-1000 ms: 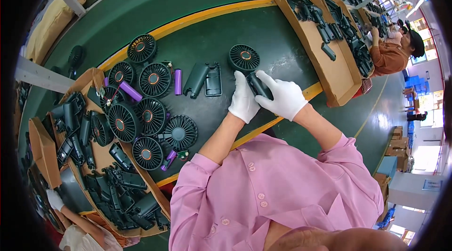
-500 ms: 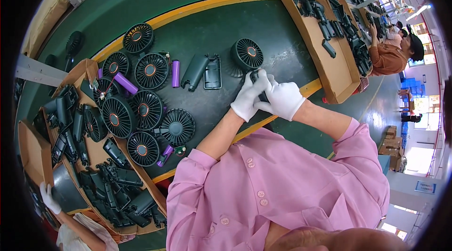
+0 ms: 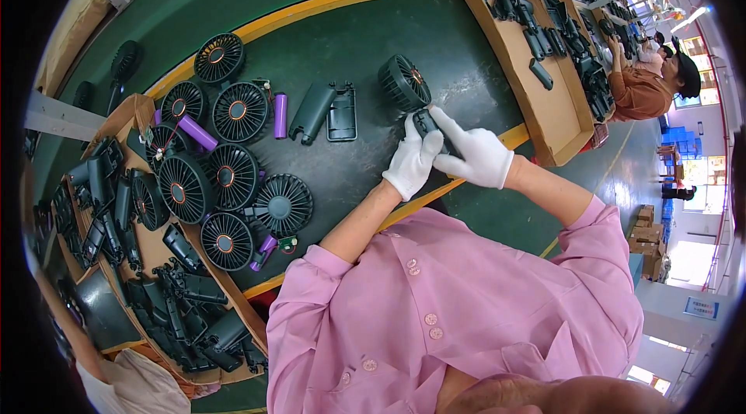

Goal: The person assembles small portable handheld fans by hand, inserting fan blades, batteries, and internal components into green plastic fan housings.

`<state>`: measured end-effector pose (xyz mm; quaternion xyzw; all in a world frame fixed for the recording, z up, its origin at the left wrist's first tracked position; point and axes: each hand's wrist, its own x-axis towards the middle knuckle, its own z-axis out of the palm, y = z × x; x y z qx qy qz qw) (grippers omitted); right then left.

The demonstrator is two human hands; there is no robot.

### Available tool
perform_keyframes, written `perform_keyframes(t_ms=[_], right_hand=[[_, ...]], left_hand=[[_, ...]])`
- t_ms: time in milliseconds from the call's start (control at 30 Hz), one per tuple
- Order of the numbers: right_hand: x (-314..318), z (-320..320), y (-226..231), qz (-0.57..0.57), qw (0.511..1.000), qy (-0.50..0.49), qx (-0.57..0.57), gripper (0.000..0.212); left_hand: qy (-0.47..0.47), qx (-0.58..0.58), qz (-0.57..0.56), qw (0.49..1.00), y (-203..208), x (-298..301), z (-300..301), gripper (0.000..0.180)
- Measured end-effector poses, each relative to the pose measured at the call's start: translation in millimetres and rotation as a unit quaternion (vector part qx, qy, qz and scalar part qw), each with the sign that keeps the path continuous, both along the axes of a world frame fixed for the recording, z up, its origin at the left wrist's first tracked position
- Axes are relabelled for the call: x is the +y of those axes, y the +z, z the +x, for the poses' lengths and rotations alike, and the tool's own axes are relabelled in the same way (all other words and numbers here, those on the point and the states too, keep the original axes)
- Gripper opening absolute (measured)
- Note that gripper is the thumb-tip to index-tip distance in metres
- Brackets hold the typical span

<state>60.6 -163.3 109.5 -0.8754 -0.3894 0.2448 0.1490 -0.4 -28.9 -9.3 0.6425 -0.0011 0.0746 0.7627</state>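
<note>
A small dark handheld fan [image 3: 404,83] with a copper-coloured ring at its hub is tilted above the bench, its head pointing away from me. My left hand [image 3: 412,164], in a white glove, is closed around its short handle [image 3: 425,123]. On the right, my white-gloved right hand [image 3: 480,156] has its index finger stretched to the handle near the fan head, thumb spread apart from it. Left of the fan lie a dark green handle shell [image 3: 314,113], an open shell half [image 3: 342,114] and a purple battery cell [image 3: 280,116].
Several fan heads [image 3: 241,112] with purple cells and small circuit boards are grouped on the left. A cardboard box [image 3: 225,293] of dark shells stands beside them; another cardboard tray [image 3: 571,138] is at right. Beyond the yellow bench edge strip [image 3: 311,10] runs a green belt. Other people work nearby.
The fan has tilted, its face turning to the right. My right hand has moved from a closed grip to stretched fingers. At far left, a co-worker's gloved hand has moved out of sight.
</note>
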Motion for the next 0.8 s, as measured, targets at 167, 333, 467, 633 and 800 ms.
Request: perform_keyframes(t_ms=[167,333,467,633,800], right_hand=[[-1.8,-15.7,-18.9,-0.056,0.993,0.052,-0.094,0.091],[1.5,-19.9,-19.8,-0.03,0.993,0.058,-0.099,0.094],[2.5,-20.9,-30.5,-0.051,0.99,0.07,-0.11,0.098],[14.4,-21.3,-36.3,0.046,0.993,0.028,-0.104,0.097],[20.7,-21.1,-32.5,0.213,0.963,-0.145,0.077,0.083]], left_hand=[[-0.04,0.018,0.039,0.998,-2.5,1.5,-7.0,0.09],[-0.011,0.023,0.02,0.999,-1.7,-0.7,-9.9,0.082],[0.023,-0.008,-0.173,0.985,8.3,0.1,-5.2,0.041],[-0.029,0.086,-0.457,0.885,12.8,19.3,-3.0,0.028],[-0.058,-0.006,-0.486,0.872,8.2,41.2,2.6,0.032]])
